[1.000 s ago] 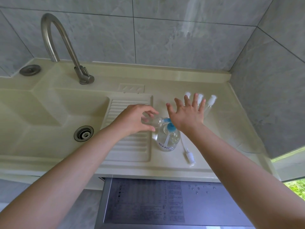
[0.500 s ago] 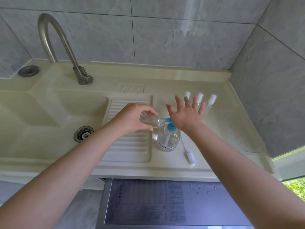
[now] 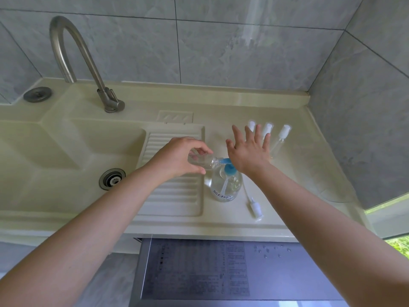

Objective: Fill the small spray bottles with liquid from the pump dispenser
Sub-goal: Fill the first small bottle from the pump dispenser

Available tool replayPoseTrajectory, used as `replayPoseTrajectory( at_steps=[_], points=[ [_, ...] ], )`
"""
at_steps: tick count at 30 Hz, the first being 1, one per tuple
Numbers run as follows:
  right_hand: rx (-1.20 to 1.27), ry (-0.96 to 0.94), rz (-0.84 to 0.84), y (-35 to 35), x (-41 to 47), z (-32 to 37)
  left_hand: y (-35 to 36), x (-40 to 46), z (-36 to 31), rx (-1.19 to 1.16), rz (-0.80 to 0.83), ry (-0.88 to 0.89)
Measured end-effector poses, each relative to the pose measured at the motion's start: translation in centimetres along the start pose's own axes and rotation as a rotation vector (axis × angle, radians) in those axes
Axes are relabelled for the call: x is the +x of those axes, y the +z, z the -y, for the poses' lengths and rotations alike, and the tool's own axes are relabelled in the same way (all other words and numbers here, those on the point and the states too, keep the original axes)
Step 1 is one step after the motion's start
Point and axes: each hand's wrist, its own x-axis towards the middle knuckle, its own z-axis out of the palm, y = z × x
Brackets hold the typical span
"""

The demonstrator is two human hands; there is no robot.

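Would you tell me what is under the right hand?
The right hand covers the blue pump head of the pump dispenser; whether the palm touches it is hidden. Three capped spray bottles stand beyond its fingers.

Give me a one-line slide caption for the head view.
Left hand holds a small bottle at the blue pump spout; right hand presses the pump, fingers spread.

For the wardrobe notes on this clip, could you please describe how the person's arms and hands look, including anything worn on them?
Both forearms are bare right to the frame edge, with no sleeve showing. The left hand and the right hand wear no gloves, and no ring, watch or bracelet is visible on either hand or wrist. No markings show on them.
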Motion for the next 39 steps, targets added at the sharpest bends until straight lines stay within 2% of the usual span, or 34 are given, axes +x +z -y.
replayPoseTrajectory(
  at_steps=[5,10,15,19,23,28,34,39],
  points=[
    [-0.045,-0.032,-0.087,-0.5,0.1,0.2,0.1,-0.1,0.1,-0.004,-0.008,0.004],
    [-0.030,-0.067,-0.065,0.2,0.1,-0.1,0.2,-0.1,0.2,-0.011,-0.004,-0.010],
    [-0.090,-0.080,-0.149,0.1,0.1,-0.2,0.3,0.0,0.1,-0.003,0.003,-0.012],
    [-0.096,-0.098,-0.145,-0.5,0.5,-0.1,0.3,0.1,0.2,0.007,0.005,-0.009],
    [0.017,-0.054,-0.066,0.7,0.4,-0.4,0.5,0.1,0.3,0.012,0.007,-0.008],
    [-0.057,-0.073,-0.146,-0.2,0.9,-0.3,0.3,0.1,0.2,0.015,0.003,-0.010],
    [-0.018,-0.060,-0.125,0.9,0.7,-0.4,0.5,0.0,0.3,0.011,0.002,-0.009],
    [-0.122,-0.062,-0.217,-0.2,0.7,-0.1,0.6,-0.2,0.2,0.008,-0.004,-0.019]
  ],
)
